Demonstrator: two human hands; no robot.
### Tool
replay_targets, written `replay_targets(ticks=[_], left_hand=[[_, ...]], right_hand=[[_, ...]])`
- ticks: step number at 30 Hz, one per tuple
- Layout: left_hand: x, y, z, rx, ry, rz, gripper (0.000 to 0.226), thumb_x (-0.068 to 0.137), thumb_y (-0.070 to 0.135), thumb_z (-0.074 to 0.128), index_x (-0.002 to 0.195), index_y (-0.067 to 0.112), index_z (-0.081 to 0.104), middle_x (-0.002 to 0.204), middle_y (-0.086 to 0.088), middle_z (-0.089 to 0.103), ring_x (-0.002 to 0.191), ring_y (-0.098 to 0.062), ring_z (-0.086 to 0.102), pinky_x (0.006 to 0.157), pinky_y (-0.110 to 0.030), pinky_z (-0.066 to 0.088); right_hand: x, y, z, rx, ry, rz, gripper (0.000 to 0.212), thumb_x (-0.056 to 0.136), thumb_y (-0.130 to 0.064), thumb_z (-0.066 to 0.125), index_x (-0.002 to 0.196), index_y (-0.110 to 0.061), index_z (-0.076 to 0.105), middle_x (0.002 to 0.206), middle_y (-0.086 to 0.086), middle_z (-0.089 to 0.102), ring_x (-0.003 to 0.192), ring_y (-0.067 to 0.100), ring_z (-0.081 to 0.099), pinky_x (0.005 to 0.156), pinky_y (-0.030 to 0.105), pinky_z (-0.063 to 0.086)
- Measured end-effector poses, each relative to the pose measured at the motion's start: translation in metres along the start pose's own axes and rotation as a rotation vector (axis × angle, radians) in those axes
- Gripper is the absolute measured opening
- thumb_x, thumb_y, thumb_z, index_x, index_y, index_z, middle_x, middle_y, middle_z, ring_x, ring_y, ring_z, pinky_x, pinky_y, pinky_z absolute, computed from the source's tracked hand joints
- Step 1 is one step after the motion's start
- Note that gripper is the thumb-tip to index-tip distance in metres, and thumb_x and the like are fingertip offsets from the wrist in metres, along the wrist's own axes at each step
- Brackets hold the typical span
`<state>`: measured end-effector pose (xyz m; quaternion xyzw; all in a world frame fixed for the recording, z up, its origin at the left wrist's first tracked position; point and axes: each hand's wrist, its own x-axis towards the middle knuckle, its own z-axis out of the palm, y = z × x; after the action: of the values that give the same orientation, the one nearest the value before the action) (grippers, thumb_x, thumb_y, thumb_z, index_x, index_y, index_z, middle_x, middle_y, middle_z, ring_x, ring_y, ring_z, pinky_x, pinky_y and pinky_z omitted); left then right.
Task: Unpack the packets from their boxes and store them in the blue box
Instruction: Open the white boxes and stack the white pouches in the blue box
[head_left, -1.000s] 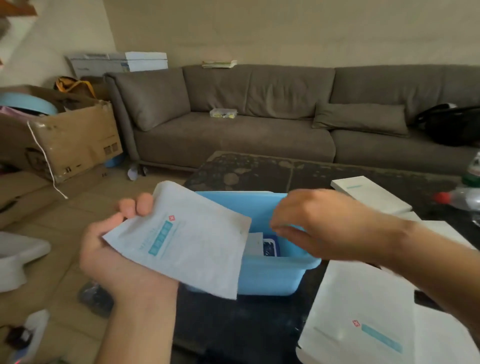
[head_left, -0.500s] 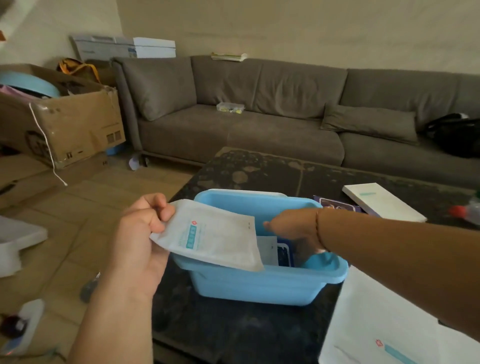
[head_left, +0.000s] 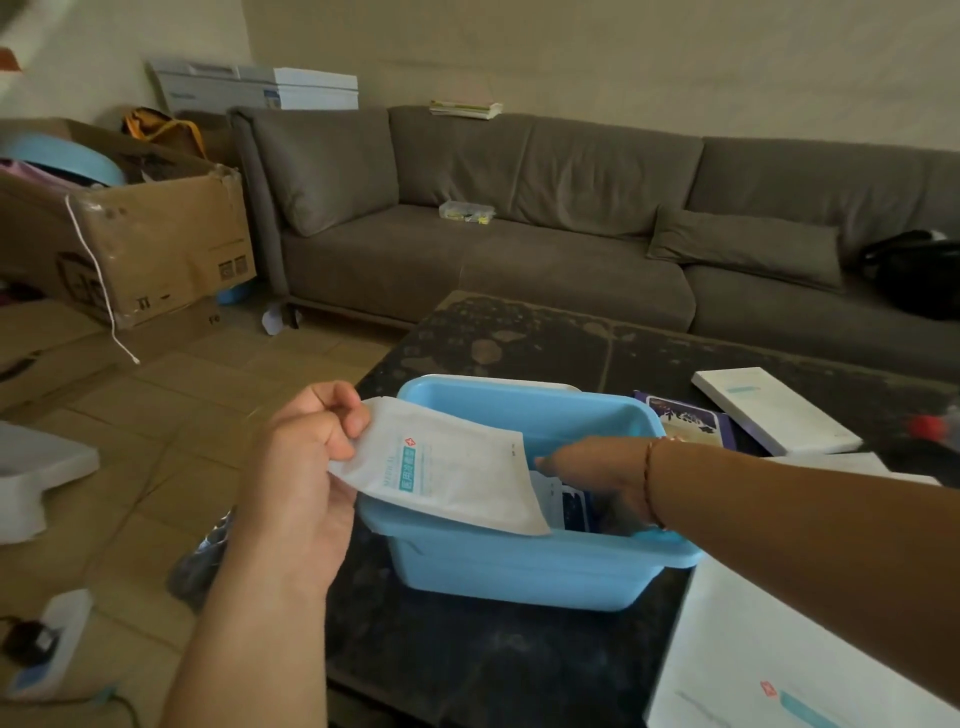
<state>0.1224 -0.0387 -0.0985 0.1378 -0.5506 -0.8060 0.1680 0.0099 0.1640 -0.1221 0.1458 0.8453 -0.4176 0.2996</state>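
Over on the far left a battered cardboard box (head_left: 156, 244) sits on the tiled floor, with a pale blue round thing poking out of its top. Nearer, the person's left hand (head_left: 306, 467) is raised beside the table, its thumb and curled fingers pinching the left edge of a white packet (head_left: 447, 467) with teal print and a small red mark. The packet tilts down to the right, its lower corner hanging over the open blue box (head_left: 519, 566), which stands on the dark, worn coffee table (head_left: 519, 665). Inside the box a few more packets stand on edge, one of them dark blue. The right hand (head_left: 597, 467) reaches down into the box from the right, a thin bracelet on its wrist; its fingers are hidden behind the packet and the contents, so I cannot tell how far it is closed or whether it holds anything. Behind the box lies a purple packet (head_left: 685, 421), then a flat white carton (head_left: 769, 410). Another white carton (head_left: 779, 670) with a teal label lies at the near right. A grey sofa (head_left: 519, 249) runs along the wall.
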Motion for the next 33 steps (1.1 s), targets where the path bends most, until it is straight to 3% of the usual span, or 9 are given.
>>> replay_targets(ticks=[8,12,15,17,19,22,25,29,33], left_hand=[[-0.001,-0.001,0.000,0.031,-0.009,0.012,0.022,0.045,0.006,0.039,0.056,0.021,0.050,0.058,0.008,0.049,0.083,-0.021,0.056,0.058,-0.028,0.039],[0.001,-0.001,-0.004,0.078,-0.029,0.045,0.025,0.044,0.004,0.038,0.055,0.022,0.052,0.062,0.006,0.047,0.079,-0.018,0.051,0.055,-0.026,0.038],[0.001,0.001,-0.004,0.119,-0.065,0.069,0.027,0.045,0.001,0.038,0.055,0.021,0.053,0.063,0.005,0.047,0.078,-0.016,0.051,0.054,-0.024,0.037],[-0.002,0.003,-0.004,0.101,-0.115,0.085,0.028,0.045,-0.001,0.040,0.056,0.021,0.054,0.064,0.005,0.049,0.077,-0.014,0.052,0.054,-0.021,0.040],[-0.006,0.005,-0.003,0.069,-0.179,0.100,0.034,0.056,-0.010,0.042,0.063,0.019,0.057,0.069,0.004,0.056,0.084,-0.011,0.059,0.059,-0.020,0.047],[-0.008,0.005,-0.001,0.092,-0.131,0.122,0.048,0.085,-0.019,0.040,0.073,0.020,0.065,0.091,0.007,0.072,0.102,-0.017,0.068,0.070,-0.033,0.057],[-0.006,0.004,-0.003,0.179,-0.001,0.141,0.036,0.090,-0.011,0.056,0.091,0.022,0.067,0.095,0.014,0.072,0.102,-0.016,0.069,0.075,-0.036,0.058],[-0.006,0.002,-0.005,0.161,0.031,0.096,0.042,0.081,-0.008,0.069,0.108,0.025,0.066,0.111,0.014,0.065,0.100,-0.014,0.071,0.078,-0.034,0.058],[-0.008,0.002,-0.006,0.124,0.017,0.079,0.042,0.079,-0.005,0.072,0.111,0.022,0.066,0.113,0.008,0.067,0.097,-0.013,0.073,0.078,-0.030,0.057]], right_hand=[[0.000,0.001,0.004,-0.036,0.004,0.012,0.052,0.092,-0.021,0.062,0.141,-0.018,0.042,0.127,0.013,0.055,0.112,0.033,0.055,0.101,0.049,0.047],[-0.019,-0.003,-0.002,-0.283,0.042,-0.099,0.039,0.099,-0.012,0.045,0.138,-0.007,0.045,0.128,0.015,0.053,0.113,0.029,0.054,0.102,0.038,0.046],[-0.039,-0.015,-0.005,-0.432,0.131,-0.306,0.036,0.101,-0.014,0.042,0.135,-0.002,0.049,0.126,0.017,0.059,0.109,0.027,0.058,0.095,0.033,0.049],[-0.043,-0.021,-0.009,-0.123,0.032,-0.293,0.047,0.100,-0.036,0.050,0.135,-0.006,0.044,0.117,0.017,0.065,0.097,0.027,0.068,0.085,0.036,0.058],[-0.053,-0.022,-0.012,0.092,-0.248,-0.193,0.054,0.096,-0.047,0.054,0.132,-0.008,0.045,0.101,0.018,0.070,0.077,0.025,0.072,0.071,0.034,0.061],[-0.059,-0.013,-0.009,0.258,-0.415,-0.205,0.030,0.096,-0.020,0.060,0.121,-0.005,0.056,0.086,0.013,0.075,0.070,0.023,0.073,0.064,0.036,0.061],[-0.057,-0.010,-0.014,0.467,-0.363,-0.268,0.025,0.097,-0.003,0.051,0.121,-0.003,0.060,0.103,0.013,0.071,0.084,0.023,0.069,0.061,0.034,0.062],[-0.052,-0.007,-0.023,0.556,-0.225,-0.318,0.018,0.100,-0.006,0.048,0.109,-0.007,0.063,0.118,0.014,0.067,0.098,0.030,0.067,0.066,0.038,0.063],[-0.051,-0.005,-0.021,0.598,-0.183,-0.368,0.019,0.100,-0.005,0.047,0.112,-0.008,0.062,0.119,0.015,0.067,0.099,0.032,0.068,0.067,0.039,0.063]])
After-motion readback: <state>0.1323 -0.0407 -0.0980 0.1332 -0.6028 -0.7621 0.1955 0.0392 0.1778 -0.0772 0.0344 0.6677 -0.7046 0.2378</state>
